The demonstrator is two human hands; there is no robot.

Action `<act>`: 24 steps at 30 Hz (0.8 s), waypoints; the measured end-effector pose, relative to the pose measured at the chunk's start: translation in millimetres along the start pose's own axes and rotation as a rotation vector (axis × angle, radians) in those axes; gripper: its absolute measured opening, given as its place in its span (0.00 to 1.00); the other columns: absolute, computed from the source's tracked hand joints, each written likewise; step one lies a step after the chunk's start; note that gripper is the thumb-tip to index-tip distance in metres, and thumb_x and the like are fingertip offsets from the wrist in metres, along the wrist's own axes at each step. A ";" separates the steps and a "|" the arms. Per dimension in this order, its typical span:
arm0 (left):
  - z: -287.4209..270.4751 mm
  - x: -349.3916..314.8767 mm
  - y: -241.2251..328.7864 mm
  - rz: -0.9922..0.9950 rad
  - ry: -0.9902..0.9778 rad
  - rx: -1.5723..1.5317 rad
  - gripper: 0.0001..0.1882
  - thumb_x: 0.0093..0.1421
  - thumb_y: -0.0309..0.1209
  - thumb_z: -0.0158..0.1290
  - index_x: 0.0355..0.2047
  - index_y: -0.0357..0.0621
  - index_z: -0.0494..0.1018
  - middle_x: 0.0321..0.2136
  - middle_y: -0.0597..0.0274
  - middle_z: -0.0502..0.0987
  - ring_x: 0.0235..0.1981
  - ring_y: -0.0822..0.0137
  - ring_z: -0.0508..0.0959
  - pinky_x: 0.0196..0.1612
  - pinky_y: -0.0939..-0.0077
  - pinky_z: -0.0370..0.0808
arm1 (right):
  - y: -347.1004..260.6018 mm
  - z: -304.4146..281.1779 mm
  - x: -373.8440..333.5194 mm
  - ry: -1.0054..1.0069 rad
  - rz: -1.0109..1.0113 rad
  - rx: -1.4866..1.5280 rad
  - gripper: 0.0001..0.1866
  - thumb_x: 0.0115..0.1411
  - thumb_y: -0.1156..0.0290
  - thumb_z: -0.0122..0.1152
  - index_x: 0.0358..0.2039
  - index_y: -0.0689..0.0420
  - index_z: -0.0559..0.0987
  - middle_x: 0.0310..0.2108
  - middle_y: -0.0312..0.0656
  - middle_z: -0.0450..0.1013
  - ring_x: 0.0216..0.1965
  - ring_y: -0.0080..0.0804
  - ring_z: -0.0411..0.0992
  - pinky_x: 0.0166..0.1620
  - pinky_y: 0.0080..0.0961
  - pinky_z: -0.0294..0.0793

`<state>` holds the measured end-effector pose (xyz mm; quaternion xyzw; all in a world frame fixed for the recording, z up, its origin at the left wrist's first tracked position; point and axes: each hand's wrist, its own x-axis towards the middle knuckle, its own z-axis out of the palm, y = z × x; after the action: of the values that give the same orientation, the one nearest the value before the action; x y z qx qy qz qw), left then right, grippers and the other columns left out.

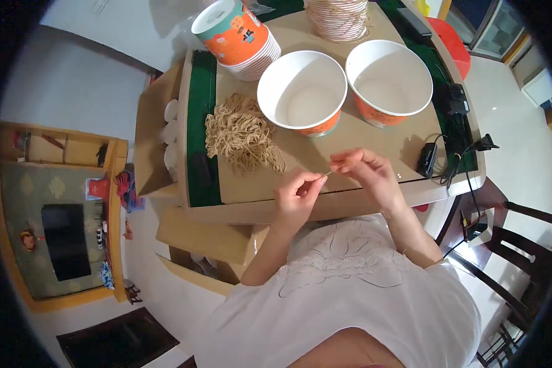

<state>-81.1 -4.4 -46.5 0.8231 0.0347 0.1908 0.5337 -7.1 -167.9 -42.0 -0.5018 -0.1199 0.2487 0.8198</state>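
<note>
My left hand and my right hand meet over the table's near edge. Between their fingertips runs a short, thin strand of string, pinched at each end. Beyond my left hand lies a loose, tangled heap of tan string. Two paper buckets stand open side by side beyond my hands: a left bucket and a right bucket, both white inside and orange outside. Nothing shows inside either one.
A tilted stack of orange and green paper buckets stands at the far left, another stack at the far middle. Black adapters and cables lie along the right edge. Cardboard boxes sit left of and below the table.
</note>
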 end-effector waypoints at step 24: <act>17.7 102.9 26.8 0.353 -0.029 0.562 0.15 0.50 0.25 0.57 0.40 0.42 0.73 0.40 0.53 0.74 0.42 0.52 0.73 0.44 0.64 0.70 | -49.4 -20.6 -19.6 0.128 -0.076 -0.263 0.11 0.62 0.76 0.45 0.45 0.53 0.62 0.29 0.33 0.64 0.27 0.16 0.61 0.29 0.13 0.59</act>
<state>16.3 -4.4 -0.4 0.9342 -0.0648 0.2514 0.2448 -0.3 -212.4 -7.1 -0.6148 -0.1178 0.1673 0.7617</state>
